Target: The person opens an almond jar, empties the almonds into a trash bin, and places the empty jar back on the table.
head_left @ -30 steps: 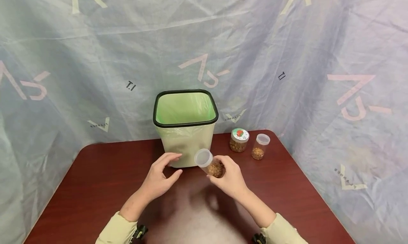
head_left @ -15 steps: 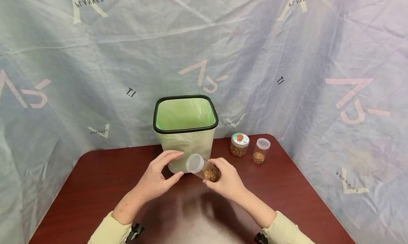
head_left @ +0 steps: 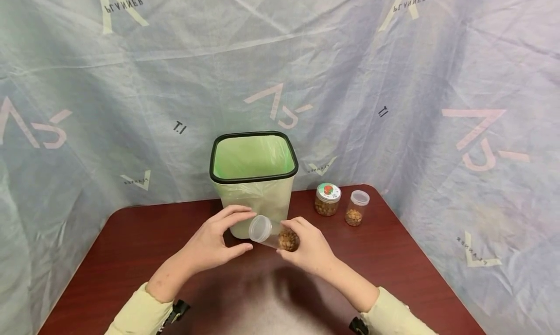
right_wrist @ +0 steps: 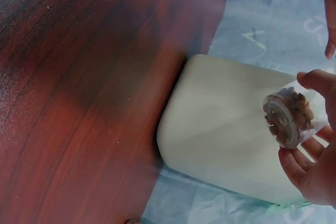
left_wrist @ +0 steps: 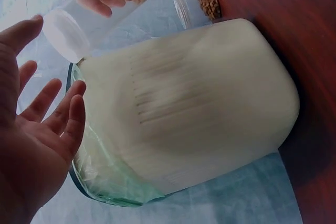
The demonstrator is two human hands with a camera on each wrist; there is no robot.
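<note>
My right hand (head_left: 310,247) grips a clear plastic jar (head_left: 271,234) by its base end, fingers and thumb round it. The jar lies tilted nearly sideways in the air, its whitish lid (head_left: 260,229) toward the left hand. Brown nut-like pieces (right_wrist: 294,114) gather at the jar's bottom in the right wrist view. My left hand (head_left: 209,240) is spread in a C shape beside the lid, its fingertips close to it and holding nothing. In the left wrist view the left thumb (left_wrist: 23,34) comes right up to the lid's edge.
A cream bin (head_left: 258,194) with a black rim and green liner stands behind the hands. To its right on the dark red table (head_left: 153,242) are a squat jar with a printed lid (head_left: 327,200) and another clear jar (head_left: 357,208). Fabric (head_left: 280,58) hangs behind.
The right hand has brought the jar leftward and tipped it further toward level, its lid now nearer the left hand. The left hand keeps its open curve.
</note>
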